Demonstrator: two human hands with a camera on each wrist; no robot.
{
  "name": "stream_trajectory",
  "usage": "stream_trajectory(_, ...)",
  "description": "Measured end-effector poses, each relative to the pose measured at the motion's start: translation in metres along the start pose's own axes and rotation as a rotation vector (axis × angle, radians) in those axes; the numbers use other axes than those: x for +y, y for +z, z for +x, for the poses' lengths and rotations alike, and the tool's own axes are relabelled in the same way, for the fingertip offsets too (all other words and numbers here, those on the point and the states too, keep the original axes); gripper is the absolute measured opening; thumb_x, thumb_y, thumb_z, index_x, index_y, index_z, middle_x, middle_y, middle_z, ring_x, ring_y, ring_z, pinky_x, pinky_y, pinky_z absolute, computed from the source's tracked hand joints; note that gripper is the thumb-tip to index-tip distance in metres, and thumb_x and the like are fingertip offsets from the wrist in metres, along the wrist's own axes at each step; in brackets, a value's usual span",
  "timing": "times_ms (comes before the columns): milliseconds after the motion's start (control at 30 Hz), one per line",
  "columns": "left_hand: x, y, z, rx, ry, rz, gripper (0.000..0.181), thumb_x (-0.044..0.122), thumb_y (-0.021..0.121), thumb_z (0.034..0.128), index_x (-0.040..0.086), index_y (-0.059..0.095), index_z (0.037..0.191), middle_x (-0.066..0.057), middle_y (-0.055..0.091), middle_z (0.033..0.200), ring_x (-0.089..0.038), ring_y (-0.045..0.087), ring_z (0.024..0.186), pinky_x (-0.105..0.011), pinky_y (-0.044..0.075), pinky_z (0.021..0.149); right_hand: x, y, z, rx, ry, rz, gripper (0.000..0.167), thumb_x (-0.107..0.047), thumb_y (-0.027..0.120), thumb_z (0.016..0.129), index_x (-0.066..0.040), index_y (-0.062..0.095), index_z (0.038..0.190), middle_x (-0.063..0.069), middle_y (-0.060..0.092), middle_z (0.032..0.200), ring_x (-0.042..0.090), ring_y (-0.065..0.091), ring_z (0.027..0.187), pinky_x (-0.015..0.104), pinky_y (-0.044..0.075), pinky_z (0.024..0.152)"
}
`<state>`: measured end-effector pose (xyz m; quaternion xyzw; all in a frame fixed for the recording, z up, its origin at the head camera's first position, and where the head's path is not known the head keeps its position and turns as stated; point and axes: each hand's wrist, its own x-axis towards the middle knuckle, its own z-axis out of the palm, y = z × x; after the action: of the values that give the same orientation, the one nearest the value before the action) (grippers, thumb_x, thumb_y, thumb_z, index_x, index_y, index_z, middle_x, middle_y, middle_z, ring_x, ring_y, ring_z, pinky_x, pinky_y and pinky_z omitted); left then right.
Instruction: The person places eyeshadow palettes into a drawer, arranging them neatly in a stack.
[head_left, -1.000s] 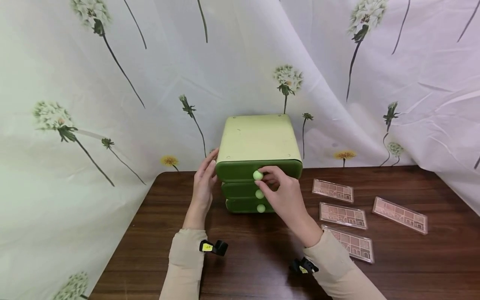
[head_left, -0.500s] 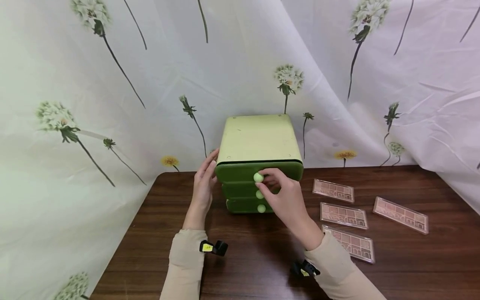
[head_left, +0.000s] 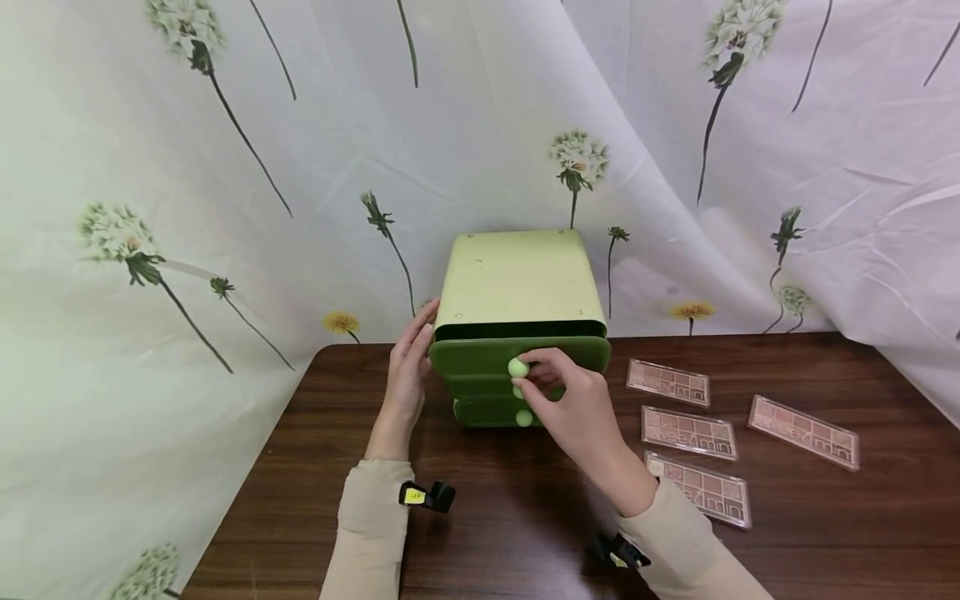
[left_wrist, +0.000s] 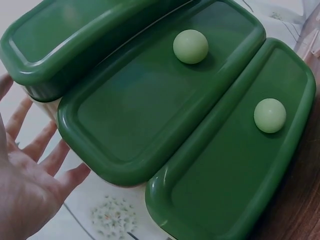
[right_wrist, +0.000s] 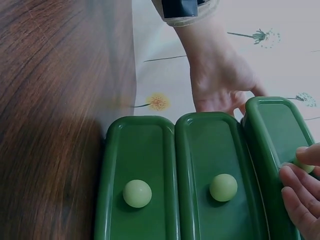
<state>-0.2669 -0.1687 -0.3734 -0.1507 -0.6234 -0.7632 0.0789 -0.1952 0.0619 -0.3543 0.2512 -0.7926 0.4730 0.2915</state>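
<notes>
A pale green cabinet [head_left: 521, 279] with three dark green drawers stands on the table. My right hand [head_left: 581, 400] pinches the round knob [head_left: 518, 367] of the top drawer [head_left: 472, 358], which sticks out a little with a dark gap above it. Along the cabinet's left side rests my left hand [head_left: 407, 367], its fingers extended; in the left wrist view that hand [left_wrist: 35, 175] has its fingers spread beside the drawers. The right wrist view shows the middle drawer [right_wrist: 215, 145] and bottom drawer [right_wrist: 142, 150] flush with each other, the top one [right_wrist: 275, 130] standing forward.
Several flat clear-lidded palettes lie on the brown table [head_left: 300, 500] to the right: one at the back [head_left: 667, 382], one in the middle [head_left: 688, 432], one in front [head_left: 705, 490], another farther right [head_left: 804, 431]. A flower-printed cloth [head_left: 300, 150] hangs behind.
The top drawer has come forward, and the gap under the cabinet's top has widened. My right hand has moved slightly toward me with the knob. My left hand has stayed nearly still.
</notes>
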Motion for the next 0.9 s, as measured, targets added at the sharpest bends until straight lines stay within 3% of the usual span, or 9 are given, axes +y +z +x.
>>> stream_trajectory(333, -0.001, 0.0, 0.001, -0.008, 0.027, 0.008, 0.051, 0.03, 0.048, 0.1044, 0.01, 0.043, 0.151, 0.002, 0.035, 0.157, -0.017, 0.038, 0.14, -0.026, 0.042, 0.102, -0.006, -0.002, -0.007, -0.012, -0.027, -0.026, 0.028, -0.006, 0.079, 0.084, -0.012, 0.068, 0.109, -0.004, 0.072, 0.083, 0.004, 0.067, 0.071, 0.026, 0.053, 0.058)
stream_trajectory(733, -0.001, 0.0, 0.0, -0.018, 0.023, 0.006, 0.051, 0.03, 0.048, 0.1046, 0.013, 0.042, 0.152, 0.002, 0.036, 0.156, -0.018, 0.039, 0.139, -0.026, 0.042, 0.102, -0.013, -0.005, -0.012, -0.028, -0.053, -0.047, 0.029, -0.005, 0.08, 0.083, -0.01, 0.067, 0.108, -0.005, 0.072, 0.081, 0.002, 0.065, 0.068, 0.023, 0.053, 0.058)
stream_trajectory(900, -0.001, 0.0, 0.0, -0.021, 0.025, -0.013, 0.051, 0.029, 0.048, 0.1046, 0.014, 0.042, 0.153, 0.001, 0.038, 0.155, -0.019, 0.045, 0.133, -0.027, 0.044, 0.099, -0.015, -0.006, -0.015, -0.025, -0.069, -0.054, 0.03, -0.004, 0.081, 0.082, -0.011, 0.067, 0.108, -0.005, 0.071, 0.082, 0.002, 0.065, 0.069, 0.018, 0.051, 0.061)
